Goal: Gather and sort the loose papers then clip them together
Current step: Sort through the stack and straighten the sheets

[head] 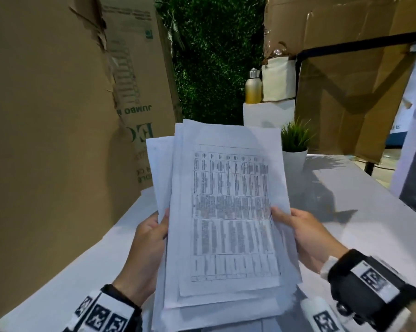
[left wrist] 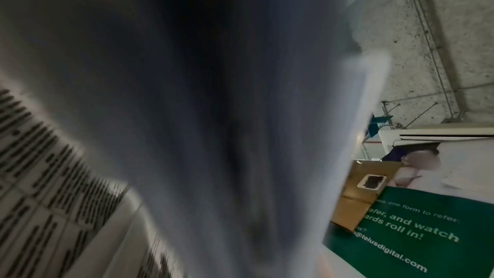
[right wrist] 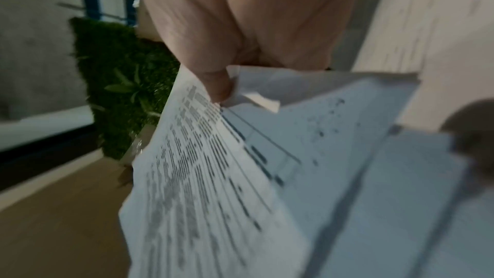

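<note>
1. White printed paper sheets [head: 228, 212], unevenly stacked with edges fanned, are held above the white table [head: 360, 236].
2. Left hand [head: 147, 250] and right hand [head: 305, 236] pinch the side edges.
3. Brown cardboard walls [head: 46, 140] stand close at both sides.

A white table [head: 360, 226] runs forward under dim, cool light. Tall cardboard sheets [head: 46, 116] stand along its left and right sides, with a wall of green foliage [head: 216, 56] between them. A small potted plant [head: 295, 149] sits on the table; a metal bottle [head: 253, 86] stands on a white pedestal beyond.
</note>
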`<state>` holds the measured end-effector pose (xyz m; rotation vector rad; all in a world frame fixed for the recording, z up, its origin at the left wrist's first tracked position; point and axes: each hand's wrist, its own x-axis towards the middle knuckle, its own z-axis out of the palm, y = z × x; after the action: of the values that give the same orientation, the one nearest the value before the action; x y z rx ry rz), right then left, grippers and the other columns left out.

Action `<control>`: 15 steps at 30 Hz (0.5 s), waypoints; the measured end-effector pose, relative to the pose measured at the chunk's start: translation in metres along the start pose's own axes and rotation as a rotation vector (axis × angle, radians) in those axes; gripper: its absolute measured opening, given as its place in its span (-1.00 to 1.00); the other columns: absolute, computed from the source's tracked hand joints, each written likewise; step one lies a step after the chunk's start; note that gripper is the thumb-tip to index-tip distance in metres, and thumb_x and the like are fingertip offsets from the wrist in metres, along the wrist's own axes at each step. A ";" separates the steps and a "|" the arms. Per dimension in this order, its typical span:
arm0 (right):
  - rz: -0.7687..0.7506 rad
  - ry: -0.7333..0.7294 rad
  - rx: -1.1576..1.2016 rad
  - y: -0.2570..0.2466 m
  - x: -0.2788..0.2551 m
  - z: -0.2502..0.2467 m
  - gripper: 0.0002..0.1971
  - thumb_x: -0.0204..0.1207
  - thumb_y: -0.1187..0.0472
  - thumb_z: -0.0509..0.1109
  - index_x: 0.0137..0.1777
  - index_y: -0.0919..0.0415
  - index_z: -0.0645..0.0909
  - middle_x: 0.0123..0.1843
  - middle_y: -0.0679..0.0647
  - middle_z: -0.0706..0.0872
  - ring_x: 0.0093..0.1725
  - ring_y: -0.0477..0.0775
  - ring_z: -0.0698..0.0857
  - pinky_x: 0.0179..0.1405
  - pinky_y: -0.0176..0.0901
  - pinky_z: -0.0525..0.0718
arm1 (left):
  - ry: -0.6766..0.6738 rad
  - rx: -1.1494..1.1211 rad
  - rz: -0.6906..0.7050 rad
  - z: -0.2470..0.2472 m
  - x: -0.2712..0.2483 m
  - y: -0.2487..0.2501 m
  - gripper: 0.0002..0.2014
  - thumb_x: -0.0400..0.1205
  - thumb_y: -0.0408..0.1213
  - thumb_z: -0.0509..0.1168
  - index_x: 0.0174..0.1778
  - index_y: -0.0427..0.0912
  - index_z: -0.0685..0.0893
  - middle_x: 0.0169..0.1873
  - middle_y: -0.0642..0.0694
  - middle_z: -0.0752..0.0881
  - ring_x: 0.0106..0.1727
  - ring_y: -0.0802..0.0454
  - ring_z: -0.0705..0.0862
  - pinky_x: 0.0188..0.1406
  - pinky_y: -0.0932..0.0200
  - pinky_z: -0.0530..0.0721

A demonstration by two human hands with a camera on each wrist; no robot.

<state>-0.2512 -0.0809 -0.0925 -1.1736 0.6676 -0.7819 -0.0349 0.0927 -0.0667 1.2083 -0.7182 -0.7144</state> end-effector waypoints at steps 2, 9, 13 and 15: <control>0.040 -0.060 0.065 0.004 -0.003 0.004 -0.70 0.60 0.23 0.40 0.25 0.39 0.69 0.17 0.37 0.81 0.15 0.36 0.80 0.27 0.30 0.68 | -0.002 0.032 0.011 0.005 -0.001 -0.004 -0.78 0.71 -0.37 0.28 -0.10 -0.35 0.83 -0.23 -0.35 0.85 -0.35 -0.16 0.85 -0.41 0.02 0.81; -0.276 0.034 0.010 -0.019 -0.011 0.017 -0.52 0.12 -0.02 0.57 0.01 0.25 0.79 0.06 0.25 0.86 0.14 0.35 0.80 0.16 0.27 0.76 | -0.110 -0.031 0.129 0.013 -0.001 0.010 -0.59 0.68 -0.02 0.21 0.37 -0.10 0.69 0.22 -0.12 0.84 0.26 -0.10 0.80 0.23 -0.15 0.73; -0.399 -0.072 -0.003 -0.033 -0.012 0.019 -0.58 0.13 0.00 0.59 0.03 0.08 0.82 0.14 0.07 0.86 0.22 0.12 0.80 0.21 0.03 0.72 | 0.008 0.228 0.285 0.011 0.007 0.015 -0.94 0.61 -0.26 0.45 -0.04 -0.11 0.80 -0.21 0.04 0.87 -0.14 0.12 0.83 -0.04 0.06 0.75; -0.411 -0.094 -0.037 -0.031 -0.009 0.018 -0.64 0.08 -0.02 0.65 -0.07 -0.03 0.87 0.09 0.00 0.88 0.18 0.03 0.81 0.09 -0.18 0.74 | 0.006 0.176 0.262 0.010 0.004 0.013 -0.75 0.48 -0.21 0.53 0.05 -0.15 0.81 -0.03 -0.04 0.90 0.07 0.01 0.86 0.15 -0.02 0.74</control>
<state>-0.2474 -0.0697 -0.0573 -1.3939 0.3659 -1.0532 -0.0392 0.0865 -0.0514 1.2460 -0.9299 -0.4365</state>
